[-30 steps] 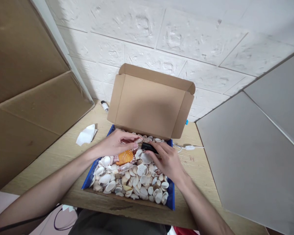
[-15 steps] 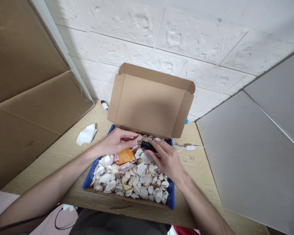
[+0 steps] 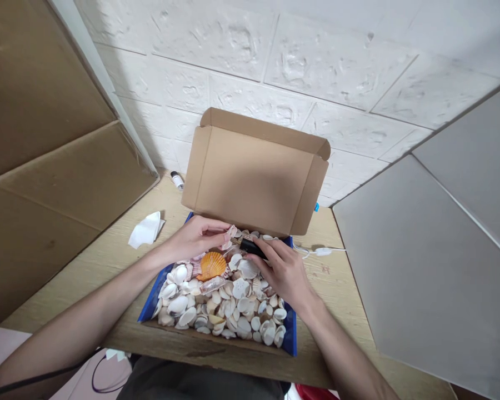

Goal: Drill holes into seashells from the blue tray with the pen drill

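Over the far side of the box of shells, my left hand point(image 3: 196, 238) pinches a small pinkish-white shell point(image 3: 231, 231) between thumb and fingers. My right hand point(image 3: 281, 265) grips a black cylindrical tool point(image 3: 252, 248), like a small handheld drill, whose thin tip points left at that shell. Whether tip and shell touch is too small to tell. Just below the left fingers lies an orange scallop shell point(image 3: 213, 265). In front of it rests a small clear tube point(image 3: 212, 285) on a pile of white and beige shells point(image 3: 229, 311).
The open box has blue side walls point(image 3: 290, 329) and a raised cardboard lid point(image 3: 254, 172) against the white wall. White paper point(image 3: 146, 229) and a small black-capped bottle point(image 3: 177, 180) are at left. A white cable point(image 3: 323, 251) runs at right. Tall panels flank both sides.
My left fingers have shifted slightly, and the pinched shell now shows more clearly, tilted up near the tool's tip. My right hand stays nearly still.
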`<state>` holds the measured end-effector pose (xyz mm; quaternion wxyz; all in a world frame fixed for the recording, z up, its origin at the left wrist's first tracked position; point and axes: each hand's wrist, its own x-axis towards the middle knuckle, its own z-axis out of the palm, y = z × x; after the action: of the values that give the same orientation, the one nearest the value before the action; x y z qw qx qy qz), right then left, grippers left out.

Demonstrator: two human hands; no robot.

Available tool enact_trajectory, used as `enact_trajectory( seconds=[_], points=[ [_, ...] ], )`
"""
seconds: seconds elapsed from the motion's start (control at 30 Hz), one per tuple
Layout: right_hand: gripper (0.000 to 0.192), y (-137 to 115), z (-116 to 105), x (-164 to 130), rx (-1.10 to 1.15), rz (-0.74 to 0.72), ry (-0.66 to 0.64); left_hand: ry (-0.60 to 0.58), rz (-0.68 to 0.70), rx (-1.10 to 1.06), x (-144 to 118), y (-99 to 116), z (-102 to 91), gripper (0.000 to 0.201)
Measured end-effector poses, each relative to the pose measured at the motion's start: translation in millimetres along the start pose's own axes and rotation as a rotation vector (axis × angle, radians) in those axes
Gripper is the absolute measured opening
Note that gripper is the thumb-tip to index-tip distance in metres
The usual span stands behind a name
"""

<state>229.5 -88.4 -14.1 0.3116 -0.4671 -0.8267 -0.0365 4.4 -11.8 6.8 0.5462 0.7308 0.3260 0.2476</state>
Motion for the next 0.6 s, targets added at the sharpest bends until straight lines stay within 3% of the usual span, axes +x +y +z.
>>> enact_trajectory(
  seconds=[0.37, 0.6],
  points=[
    [0.029, 2.5, 2.3, -3.2, 0.010, 0.113, 0.045, 0.100, -0.076, -0.066, 1.4, -10.1, -5.3, 0.032],
    [0.027, 1.0, -0.6, -1.1, 0.017, 0.140, 0.061, 0.058, -0.099, -0.124, 2.3, -3.9, -3.1, 0.040]
  ],
)
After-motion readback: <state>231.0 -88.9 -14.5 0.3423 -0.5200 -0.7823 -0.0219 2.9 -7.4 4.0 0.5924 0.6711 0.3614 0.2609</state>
